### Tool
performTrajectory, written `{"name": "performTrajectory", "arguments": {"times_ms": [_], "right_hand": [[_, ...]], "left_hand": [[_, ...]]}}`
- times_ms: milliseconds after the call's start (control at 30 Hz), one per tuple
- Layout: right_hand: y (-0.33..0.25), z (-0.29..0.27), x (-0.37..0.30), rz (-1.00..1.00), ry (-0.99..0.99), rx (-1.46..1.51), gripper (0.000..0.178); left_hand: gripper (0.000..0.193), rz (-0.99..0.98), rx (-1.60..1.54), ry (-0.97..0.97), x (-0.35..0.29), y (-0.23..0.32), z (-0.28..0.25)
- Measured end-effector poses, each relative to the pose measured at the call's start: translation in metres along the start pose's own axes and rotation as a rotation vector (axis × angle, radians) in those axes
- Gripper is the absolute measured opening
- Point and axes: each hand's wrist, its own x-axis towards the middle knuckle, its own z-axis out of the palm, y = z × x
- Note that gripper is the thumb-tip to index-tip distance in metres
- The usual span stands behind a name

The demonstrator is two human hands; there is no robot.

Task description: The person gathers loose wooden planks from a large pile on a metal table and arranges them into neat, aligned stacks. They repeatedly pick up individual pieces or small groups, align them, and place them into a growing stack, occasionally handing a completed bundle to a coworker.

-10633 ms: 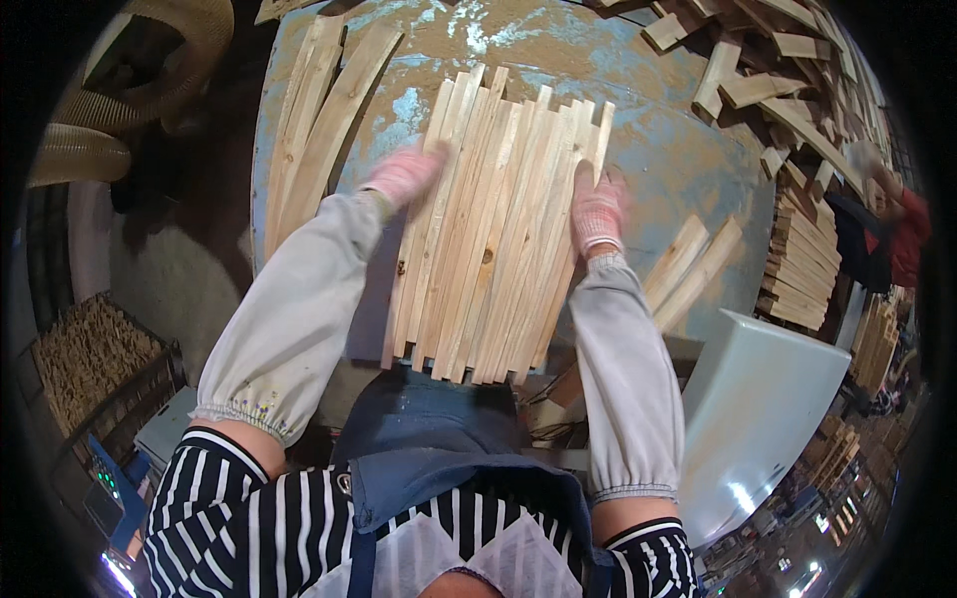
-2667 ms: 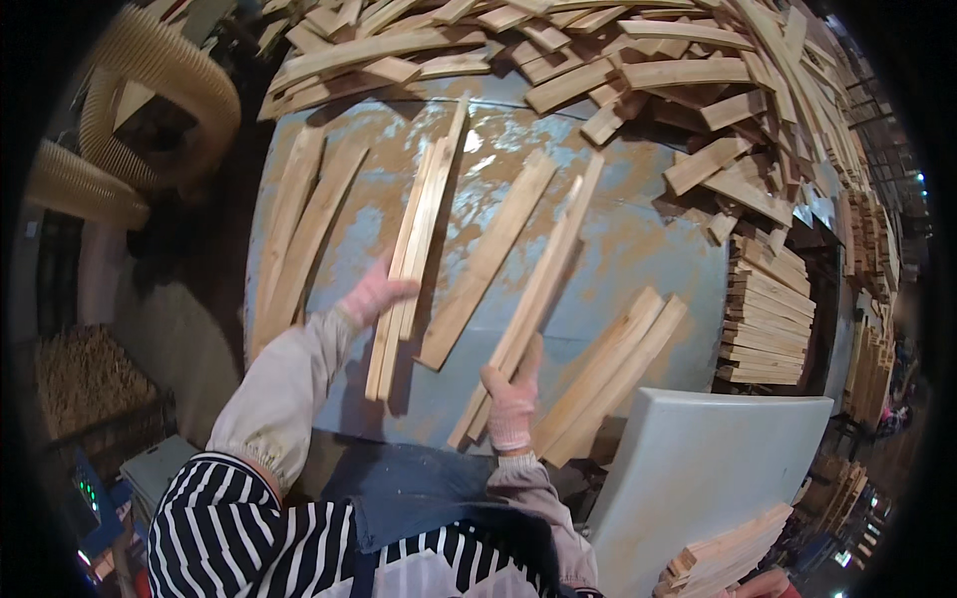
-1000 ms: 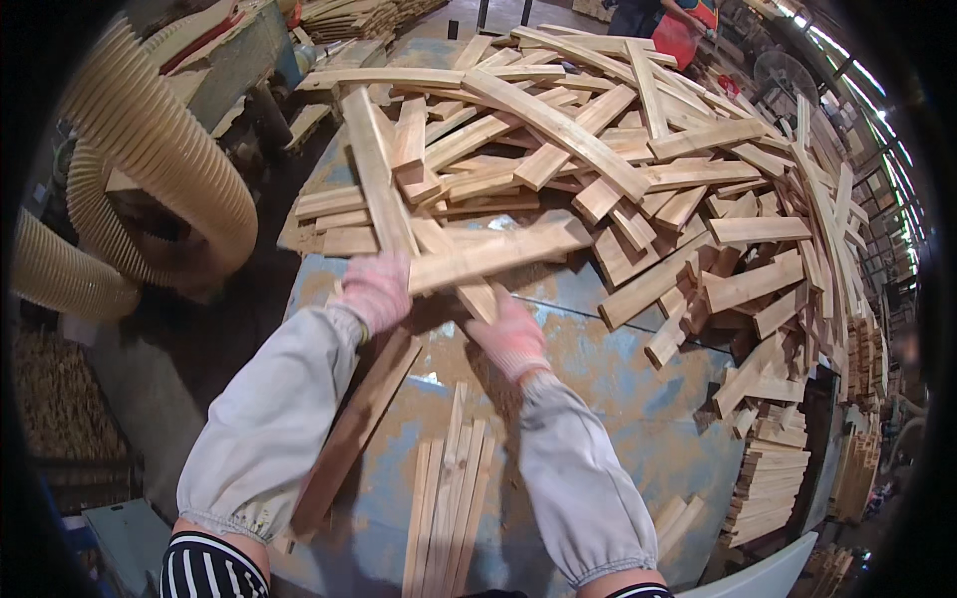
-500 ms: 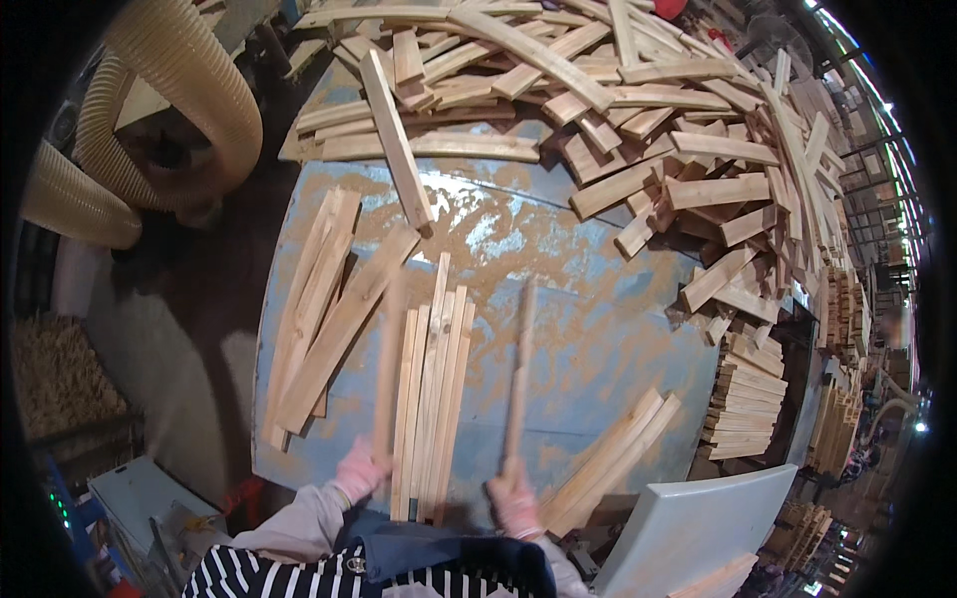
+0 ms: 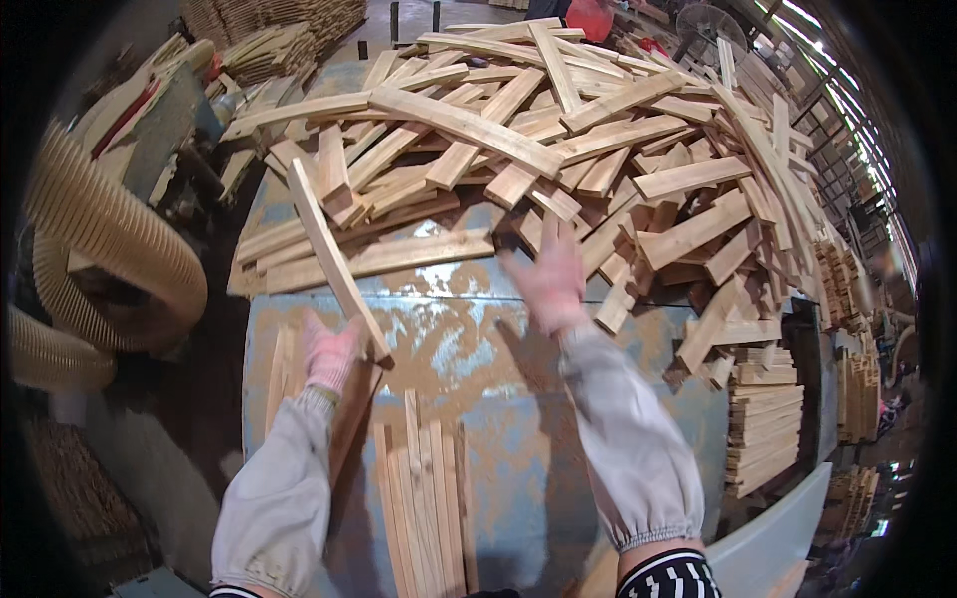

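Note:
My left hand (image 5: 331, 354), in a pinkish glove, is beside the lower end of a slanting wooden board (image 5: 334, 259). Its fingers are spread and it seems to touch the board's edge, without a visible grip. Farther out, my right hand (image 5: 550, 277) reaches to the near edge of the heaped wooden boards (image 5: 478, 130), fingers apart, slightly blurred, holding nothing I can see. Between my forearms a row of narrow wooden strips (image 5: 424, 498) lies side by side on the blue-grey tabletop (image 5: 508, 448). Partly under my left arm lies another board (image 5: 354, 419).
Sawdust covers much of the tabletop. Ribbed hoses (image 5: 110, 219) curve at the left. A stack of short boards (image 5: 765, 424) stands at the right, near a pale panel (image 5: 773, 528). A round fan (image 5: 706, 30) is at the back.
Both hands have let go of the strips they held and moved far forward, the right to the heap, the left to the slanting board. The view has tilted up.

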Motion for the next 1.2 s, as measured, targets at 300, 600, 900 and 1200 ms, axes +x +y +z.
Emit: {"name": "performTrajectory", "arguments": {"times_ms": [300,600,900,1200], "right_hand": [[-0.053,0.076,0.180,0.446,-0.115,-0.411,0.102],[0.045,-0.017,0.070,0.123,-0.077,-0.506,0.072],[0.026,-0.113,-0.317,0.479,-0.213,0.330,0.069],[-0.034,-0.101,-0.587,0.841,-0.885,0.328,0.061]], "left_hand": [[0.097,-0.075,-0.043,0.000,0.064,0.022,0.037],[0.057,-0.110,-0.644,-0.467,-0.110,0.004,-0.125],[0.088,-0.180,0.040,-0.536,-0.357,-0.213,-0.153],[0.087,0.133,0.382,-0.796,-0.411,-0.208,-0.144]]}}
